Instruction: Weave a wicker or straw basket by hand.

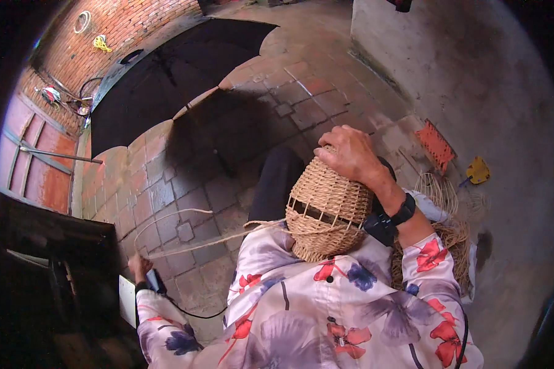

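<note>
In the head view, the wicker basket point(333, 184) sits on the person's lap point(261, 249), the right hand point(349, 154) spread over its far end, the left hand point(140, 268) closed on a cord point(215, 244). I'd judge the basket light, springy; hold the dense weave, not the open-ribbed gap point(316, 212).

I see, from my far seat, open air over paving point(166, 190) between left hand point(140, 267) and right hand point(348, 152); pale strand point(221, 243) crosses it, from left grip to basket point(323, 203). Loose strand end arcs just ahead of left grip. Farther ahead, opened black umbrella point(178, 74) bars way. Left of left grip, dark boxy object point(55, 270) stands near. Below right grip, basket blocks path to lap. Ahead of right grip, passage is open. Right of right forearm, strand bundle point(458, 237) obstructs.
</note>
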Demonstrator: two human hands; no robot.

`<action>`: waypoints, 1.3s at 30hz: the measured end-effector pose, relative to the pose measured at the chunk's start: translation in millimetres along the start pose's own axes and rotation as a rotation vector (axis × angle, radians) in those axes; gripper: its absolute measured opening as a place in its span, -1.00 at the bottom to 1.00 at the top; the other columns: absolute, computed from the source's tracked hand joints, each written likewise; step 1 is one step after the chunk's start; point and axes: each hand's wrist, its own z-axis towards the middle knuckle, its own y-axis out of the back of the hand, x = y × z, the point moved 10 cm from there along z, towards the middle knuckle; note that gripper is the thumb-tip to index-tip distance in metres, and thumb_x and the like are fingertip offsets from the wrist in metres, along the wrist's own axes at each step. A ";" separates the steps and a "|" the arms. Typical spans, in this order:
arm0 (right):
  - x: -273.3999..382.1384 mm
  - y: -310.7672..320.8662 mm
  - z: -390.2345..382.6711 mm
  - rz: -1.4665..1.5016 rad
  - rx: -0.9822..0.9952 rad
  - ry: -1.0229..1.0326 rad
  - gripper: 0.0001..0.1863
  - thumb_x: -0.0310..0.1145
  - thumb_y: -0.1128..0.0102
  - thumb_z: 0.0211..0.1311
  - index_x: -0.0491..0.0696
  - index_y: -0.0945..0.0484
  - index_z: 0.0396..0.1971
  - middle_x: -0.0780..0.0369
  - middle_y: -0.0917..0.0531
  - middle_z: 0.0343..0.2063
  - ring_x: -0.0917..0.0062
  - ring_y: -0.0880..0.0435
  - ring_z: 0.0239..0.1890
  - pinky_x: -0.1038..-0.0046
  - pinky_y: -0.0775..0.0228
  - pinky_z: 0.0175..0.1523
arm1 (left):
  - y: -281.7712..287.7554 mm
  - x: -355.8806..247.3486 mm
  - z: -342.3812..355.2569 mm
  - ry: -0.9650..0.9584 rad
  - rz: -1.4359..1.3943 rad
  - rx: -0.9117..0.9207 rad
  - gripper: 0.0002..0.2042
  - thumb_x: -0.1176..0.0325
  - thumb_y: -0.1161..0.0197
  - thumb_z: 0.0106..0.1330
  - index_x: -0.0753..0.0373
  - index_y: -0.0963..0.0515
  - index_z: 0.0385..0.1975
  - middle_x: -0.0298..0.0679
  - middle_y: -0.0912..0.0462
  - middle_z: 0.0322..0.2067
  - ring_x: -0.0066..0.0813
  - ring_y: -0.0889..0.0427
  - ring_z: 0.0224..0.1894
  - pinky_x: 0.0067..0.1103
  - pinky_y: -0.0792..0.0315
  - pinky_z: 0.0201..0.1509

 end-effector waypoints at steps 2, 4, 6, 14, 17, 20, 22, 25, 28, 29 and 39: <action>7.5 0.7 3.4 -0.004 0.021 0.026 -0.71 -0.13 -0.16 0.03 -0.05 -0.65 -0.41 0.15 -0.62 -0.40 0.26 -0.57 -0.22 0.24 -0.40 -0.08 | -52.7 55.5 -45.9 0.664 -1.170 0.225 -0.80 0.23 -0.23 0.18 0.23 -0.51 -0.50 -0.26 -0.46 -0.60 -0.42 -0.49 -0.53 -0.46 -0.40 -0.47; 11.1 5.8 3.2 0.001 -0.003 0.051 -0.72 -0.15 -0.17 0.02 -0.06 -0.65 -0.41 0.15 -0.62 -0.41 0.26 -0.57 -0.23 0.25 -0.40 -0.09 | -64.7 11.7 -53.6 0.698 -1.867 0.365 -0.83 0.23 -0.23 0.23 0.19 -0.51 -0.40 -0.35 -0.43 -0.56 -0.57 -0.46 -0.49 -0.57 -0.37 -0.45; 5.2 10.2 -0.5 -0.014 -0.019 0.057 -0.72 -0.17 -0.18 0.01 -0.06 -0.65 -0.41 0.15 -0.61 -0.42 0.26 -0.57 -0.25 0.25 -0.40 -0.11 | 32.5 -119.4 -32.5 0.383 -1.855 0.445 -0.87 0.27 -0.17 0.28 0.17 -0.49 -0.39 -0.42 -0.42 -0.55 -0.67 -0.40 -0.50 -0.66 -0.32 -0.42; 29.2 24.7 2.3 0.054 -0.063 0.118 -0.74 -0.22 -0.24 -0.01 -0.08 -0.64 -0.39 0.14 -0.60 -0.41 0.26 -0.57 -0.25 0.25 -0.43 -0.13 | 262.6 -377.2 -41.8 -0.497 -1.633 0.531 -0.83 0.34 -0.25 0.24 0.32 -0.64 -0.35 -0.34 -0.62 -0.43 -0.65 -0.55 -0.35 -0.67 -0.43 -0.25; 29.3 27.6 0.4 0.048 -0.093 0.142 -0.79 -0.30 -0.23 -0.01 -0.11 -0.61 -0.40 0.15 -0.59 -0.44 0.26 -0.56 -0.28 0.29 -0.41 -0.15 | 254.9 -418.4 -58.6 -0.492 -1.606 0.684 -0.86 0.37 -0.26 0.23 0.33 -0.63 -0.39 -0.37 -0.61 -0.50 -0.68 -0.53 -0.43 -0.68 -0.44 -0.33; 30.1 31.6 0.0 0.060 -0.114 0.150 -0.78 -0.30 -0.25 -0.01 -0.11 -0.61 -0.39 0.16 -0.59 -0.43 0.26 -0.56 -0.28 0.29 -0.41 -0.15 | 251.7 -431.6 -56.0 -0.431 -1.577 0.637 -0.87 0.38 -0.30 0.20 0.32 -0.61 -0.42 -0.38 -0.60 -0.55 -0.69 -0.51 -0.51 -0.70 -0.41 -0.45; 31.9 35.7 -0.8 0.053 -0.119 0.141 -0.77 -0.27 -0.27 -0.02 -0.10 -0.62 -0.39 0.15 -0.59 -0.42 0.27 -0.56 -0.26 0.29 -0.43 -0.15 | 253.6 -434.3 -52.6 -0.389 -1.584 0.628 -0.87 0.38 -0.34 0.16 0.31 -0.60 -0.45 -0.40 -0.56 -0.60 -0.72 -0.49 -0.56 -0.73 -0.37 -0.54; 34.0 40.6 -0.4 0.035 -0.138 0.147 -0.75 -0.24 -0.29 -0.03 -0.09 -0.63 -0.39 0.15 -0.59 -0.41 0.29 -0.57 -0.25 0.28 -0.45 -0.15 | 233.4 -440.2 -46.9 -0.317 -1.475 0.672 -0.83 0.32 -0.28 0.15 0.32 -0.62 -0.44 -0.27 -0.62 -0.60 -0.53 -0.59 -0.55 -0.59 -0.45 -0.48; 38.6 44.8 -0.8 0.019 -0.148 0.163 -0.75 -0.24 -0.29 -0.03 -0.09 -0.62 -0.39 0.15 -0.58 -0.41 0.28 -0.57 -0.25 0.28 -0.45 -0.16 | 257.2 -441.6 -45.9 -0.462 -1.201 0.336 -0.80 0.35 -0.25 0.16 0.40 -0.62 -0.43 -0.23 -0.68 -0.46 -0.53 -0.60 -0.46 -0.55 -0.46 -0.35; 41.2 45.8 -0.7 0.008 -0.147 0.174 -0.75 -0.24 -0.29 -0.03 -0.08 -0.62 -0.39 0.15 -0.58 -0.41 0.28 -0.56 -0.25 0.28 -0.45 -0.16 | 255.5 -444.6 -47.1 -0.460 -1.198 0.334 -0.80 0.35 -0.25 0.16 0.40 -0.62 -0.43 -0.23 -0.68 -0.46 -0.53 -0.60 -0.46 -0.55 -0.46 -0.35; 28.4 38.7 3.4 0.172 -0.183 0.190 -0.83 -0.34 -0.28 -0.04 -0.08 -0.61 -0.43 0.16 -0.60 -0.45 0.27 -0.58 -0.31 0.28 -0.44 -0.19 | 243.1 -438.4 -62.6 -0.286 -1.719 0.898 -0.92 0.42 -0.22 0.25 0.29 -0.54 -0.39 -0.37 -0.54 -0.55 -0.67 -0.49 -0.54 -0.71 -0.38 -0.47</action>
